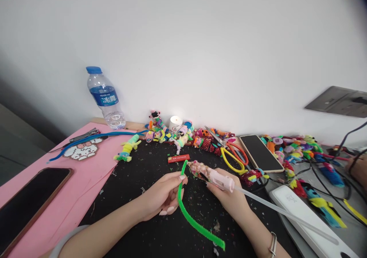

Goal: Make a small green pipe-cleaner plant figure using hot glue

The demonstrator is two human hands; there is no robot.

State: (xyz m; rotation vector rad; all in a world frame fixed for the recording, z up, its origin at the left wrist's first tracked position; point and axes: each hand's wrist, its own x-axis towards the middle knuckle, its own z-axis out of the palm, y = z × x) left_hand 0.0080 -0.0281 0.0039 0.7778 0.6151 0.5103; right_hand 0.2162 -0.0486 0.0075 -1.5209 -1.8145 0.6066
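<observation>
A bright green pipe cleaner point(189, 217) is pinched near its upper end between the thumb and fingers of my left hand point(165, 192). Its long tail curves down and to the right above the black work surface. My right hand point(230, 197) grips a pale pink hot glue gun point(220, 179), and a long translucent glue stick point(289, 214) sticks out of its back. The gun's front is crusted with coloured fuzz, and its tip is close to the upper end of the pipe cleaner. Whether they touch, I cannot tell.
Behind my hands lie a red lighter point(178, 158), several pipe-cleaner figures point(183, 135), a small white cup point(175, 124) and yellow-handled scissors point(229, 158). A water bottle point(104, 99) stands left. Phones, a white power bank point(301, 212) and black cables lie around; another person's hand point(359, 168) is far right.
</observation>
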